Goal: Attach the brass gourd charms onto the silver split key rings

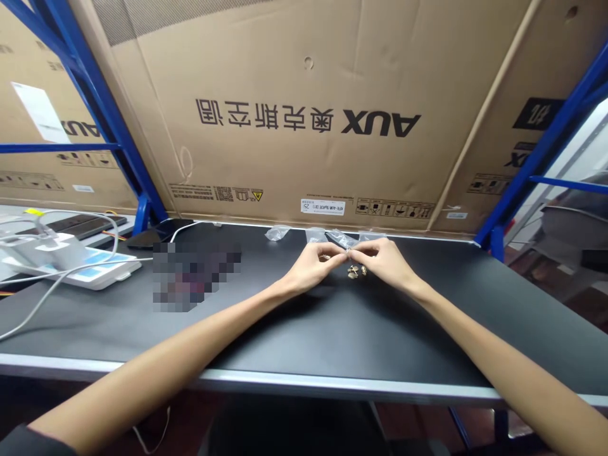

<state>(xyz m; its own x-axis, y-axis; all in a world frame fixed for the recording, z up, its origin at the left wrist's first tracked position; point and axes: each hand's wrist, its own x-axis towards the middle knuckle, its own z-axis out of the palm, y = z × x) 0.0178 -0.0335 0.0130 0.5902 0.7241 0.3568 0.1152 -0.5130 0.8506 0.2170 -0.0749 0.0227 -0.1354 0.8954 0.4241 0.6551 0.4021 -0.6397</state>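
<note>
My left hand [316, 266] and my right hand [387, 263] meet at the fingertips over the black tabletop, thumbs and forefingers pinched together. What they grip between them is too small to make out. A bit of gold colour shows inside the curl of my left hand. Just below the fingertips is a shiny gold-coloured ornament [353, 272], with a smaller gold-coloured piece [364, 270] beside it; whether they hang from my fingers or lie on the table I cannot tell. Behind my hands lie small clear plastic bags, one a crumpled bag [277, 233] to the left.
A large cardboard box [285, 164] stands upright along the table's back edge, between blue metal posts [114, 120]. On the left are a white power strip [97, 266] with cables and a dark flat device [159, 234]. A blurred-out patch [194, 278] covers something left of my hands.
</note>
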